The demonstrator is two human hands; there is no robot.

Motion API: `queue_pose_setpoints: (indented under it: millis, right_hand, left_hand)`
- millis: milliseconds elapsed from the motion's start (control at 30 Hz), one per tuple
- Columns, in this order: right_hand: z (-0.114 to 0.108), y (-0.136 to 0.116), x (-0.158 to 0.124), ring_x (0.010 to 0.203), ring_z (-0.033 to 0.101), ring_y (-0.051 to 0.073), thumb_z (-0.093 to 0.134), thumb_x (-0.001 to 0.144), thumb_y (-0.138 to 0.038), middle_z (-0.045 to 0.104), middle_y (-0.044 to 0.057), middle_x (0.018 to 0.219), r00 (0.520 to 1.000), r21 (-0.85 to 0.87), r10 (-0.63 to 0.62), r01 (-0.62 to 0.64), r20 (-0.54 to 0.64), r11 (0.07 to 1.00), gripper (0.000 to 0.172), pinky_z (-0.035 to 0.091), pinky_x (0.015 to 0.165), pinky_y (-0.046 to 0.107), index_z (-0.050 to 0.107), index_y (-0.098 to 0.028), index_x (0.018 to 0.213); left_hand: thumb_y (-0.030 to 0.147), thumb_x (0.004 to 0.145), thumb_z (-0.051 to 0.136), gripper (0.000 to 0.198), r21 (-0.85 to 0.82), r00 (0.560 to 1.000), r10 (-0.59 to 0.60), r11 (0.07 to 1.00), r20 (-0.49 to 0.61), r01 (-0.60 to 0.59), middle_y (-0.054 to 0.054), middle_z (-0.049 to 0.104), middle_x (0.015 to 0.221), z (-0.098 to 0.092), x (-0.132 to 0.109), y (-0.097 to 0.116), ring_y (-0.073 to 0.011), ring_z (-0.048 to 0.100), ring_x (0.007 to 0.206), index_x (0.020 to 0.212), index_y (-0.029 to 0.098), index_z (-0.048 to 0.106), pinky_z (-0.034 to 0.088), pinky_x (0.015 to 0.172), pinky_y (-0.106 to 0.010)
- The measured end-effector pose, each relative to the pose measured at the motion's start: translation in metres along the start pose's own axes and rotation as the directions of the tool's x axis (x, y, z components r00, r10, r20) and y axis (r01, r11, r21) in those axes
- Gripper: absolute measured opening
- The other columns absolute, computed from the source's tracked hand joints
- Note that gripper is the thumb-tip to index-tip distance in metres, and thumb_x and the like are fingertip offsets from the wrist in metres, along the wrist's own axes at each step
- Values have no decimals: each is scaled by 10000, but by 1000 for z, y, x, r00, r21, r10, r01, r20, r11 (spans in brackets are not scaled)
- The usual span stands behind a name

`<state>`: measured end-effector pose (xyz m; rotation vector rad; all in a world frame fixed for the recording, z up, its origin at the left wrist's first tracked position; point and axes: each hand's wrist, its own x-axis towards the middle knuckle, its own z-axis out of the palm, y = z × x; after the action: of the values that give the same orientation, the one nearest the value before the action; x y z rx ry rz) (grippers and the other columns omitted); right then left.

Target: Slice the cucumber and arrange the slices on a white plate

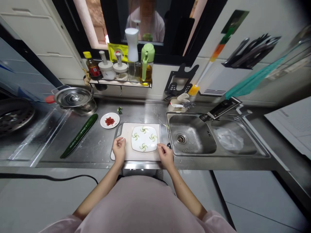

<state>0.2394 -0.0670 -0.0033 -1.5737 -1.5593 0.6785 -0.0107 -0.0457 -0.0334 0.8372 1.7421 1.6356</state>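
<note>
A square white plate [144, 138] with green pinwheel marks lies on a pale cutting board [126, 129] at the steel counter's front edge. My left hand [119, 149] rests on the board just left of the plate, fingers loosely curled, nothing visible in them. At the plate's right corner my right hand [165, 154] sits with its fingers bent toward the rim; a small dark object shows just beyond its knuckles. Whether it touches the plate I cannot tell.
A whole cucumber [79, 135] lies diagonally at the left. A small round dish of red chilli [109, 120] and cut cucumber ends [120, 110] sit behind the board. A lidded pot [74, 98], a condiment shelf [121, 82] and the sink [194, 136] surround it.
</note>
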Motion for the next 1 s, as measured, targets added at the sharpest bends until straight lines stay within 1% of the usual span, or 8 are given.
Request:
queue_pose_setpoints:
  millis: [167,367,433,533,700,800,900,1000]
  right_hand:
    - [8,-12,-16,538,498,130,499,881,-419,596,11,600,992,-23,-74,76,98,997,353,387,541,227,731,-159,931]
    - [16,-18,-15,548,514,132,489,886,-413,620,19,631,987,-26,-82,86,140,996,353,398,547,223,727,-159,948]
    - [15,-19,-13,544,515,134,485,886,-413,609,14,610,985,-35,-91,97,145,995,356,400,547,225,728,-161,948]
    - [14,-18,-10,539,524,140,485,885,-417,597,9,579,985,-52,-98,106,139,993,359,401,542,228,731,-162,939]
    - [14,-13,-4,554,557,147,498,880,-432,674,37,669,984,-19,-118,122,134,992,365,427,548,235,729,-156,939]
    - [16,-11,2,554,564,144,509,876,-436,696,47,710,981,9,-141,141,131,990,364,437,548,237,728,-151,931]
    - [18,-12,8,534,555,140,523,867,-437,692,44,693,979,24,-164,163,118,986,364,439,535,238,731,-145,924]
    - [18,-15,16,492,521,133,531,863,-441,660,29,626,978,16,-177,176,111,984,370,430,512,239,737,-140,919]
  left_hand:
    - [397,760,668,251,62,996,0,998,86,-5,55,446,631,-9,-22,0,-99,413,582,887,188,612,361,608,-224]
    - [397,756,671,251,52,991,4,999,136,-11,40,476,660,-2,-29,8,-105,425,592,887,190,617,374,614,-233]
    - [400,755,672,257,38,992,0,999,129,-5,37,481,670,0,-29,10,-104,426,593,894,190,617,375,610,-233]
    - [397,759,668,261,16,997,-2,1000,74,0,36,483,683,2,-23,11,-103,431,601,909,189,616,378,616,-231]
    - [390,769,656,271,-53,1000,-11,999,-26,9,33,485,693,13,-5,9,-104,453,615,942,188,606,389,631,-229]
    - [391,770,652,276,-91,997,-6,996,-77,-1,37,481,681,23,11,7,-98,451,599,944,185,598,386,618,-224]
    - [402,761,654,289,-107,987,6,994,-160,-23,46,469,668,27,41,4,-92,448,587,939,182,593,380,611,-217]
    - [396,769,634,289,-91,944,9,995,-329,-41,53,460,665,18,85,3,-91,456,593,956,182,588,383,630,-218]
